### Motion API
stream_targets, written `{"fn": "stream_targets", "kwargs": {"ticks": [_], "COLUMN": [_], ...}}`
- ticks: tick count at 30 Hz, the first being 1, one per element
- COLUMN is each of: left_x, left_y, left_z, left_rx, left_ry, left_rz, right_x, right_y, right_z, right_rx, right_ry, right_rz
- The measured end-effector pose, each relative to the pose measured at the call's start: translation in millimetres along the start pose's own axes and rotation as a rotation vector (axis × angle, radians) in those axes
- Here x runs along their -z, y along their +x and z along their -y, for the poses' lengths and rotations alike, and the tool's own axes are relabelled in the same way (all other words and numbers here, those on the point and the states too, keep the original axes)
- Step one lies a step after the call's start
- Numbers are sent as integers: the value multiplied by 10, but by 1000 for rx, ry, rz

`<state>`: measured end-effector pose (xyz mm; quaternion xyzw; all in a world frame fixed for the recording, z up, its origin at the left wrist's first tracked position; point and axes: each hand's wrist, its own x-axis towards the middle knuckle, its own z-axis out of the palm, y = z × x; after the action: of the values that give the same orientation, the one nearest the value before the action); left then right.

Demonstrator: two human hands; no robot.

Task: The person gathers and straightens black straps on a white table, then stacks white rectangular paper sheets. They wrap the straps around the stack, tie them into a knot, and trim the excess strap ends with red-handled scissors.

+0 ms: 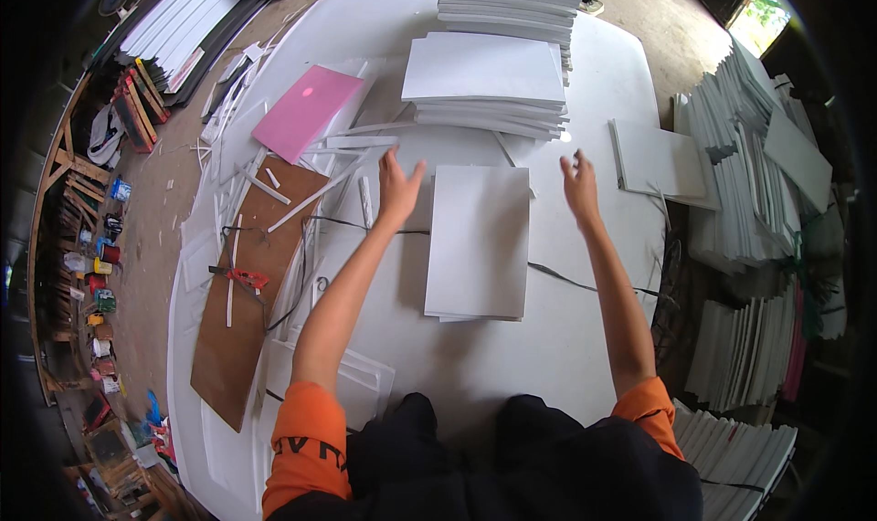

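Observation:
A small stack of white rectangular sheets (478,242) lies in front of me on the white work surface, with a dark strap (571,280) coming out from under it on both sides. My left hand (399,190) is raised just beyond its left edge, fingers apart and nothing in them. On the other side, my right hand (580,187) is held up to the right of the sheets, also open and holding nothing. Neither hand appears to touch the stack. Past my hands stands a taller pile of white boards (484,69), its top ones slightly askew.
At the left are a pink sheet (309,112), a brown board (239,311) with a red-handled tool (247,278), and white offcut strips (301,203). Another white board (662,160) lies at the right. Many bundled boards (744,156) stand off the right edge.

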<state>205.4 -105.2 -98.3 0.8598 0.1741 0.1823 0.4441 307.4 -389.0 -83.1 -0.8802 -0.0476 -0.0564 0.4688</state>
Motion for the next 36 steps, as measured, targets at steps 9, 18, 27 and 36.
{"fn": "stream_targets", "kwargs": {"ticks": [9, 18, 27, 36], "left_x": [-221, 224, 13, 301], "left_y": [1502, 764, -1407, -956], "left_z": [-125, -621, -343, -646], "left_rx": [-59, 390, 621, 100], "left_ry": [228, -915, -1099, -388], "left_rz": [-130, 67, 90, 294], "right_x": [-290, -78, 33, 154], "right_y": [1052, 553, -591, -938], "right_z": [577, 864, 821, 839], "right_rx": [79, -99, -421, -297], "right_ry": [-238, 643, 755, 619], "right_rz": [-19, -241, 51, 402]}}
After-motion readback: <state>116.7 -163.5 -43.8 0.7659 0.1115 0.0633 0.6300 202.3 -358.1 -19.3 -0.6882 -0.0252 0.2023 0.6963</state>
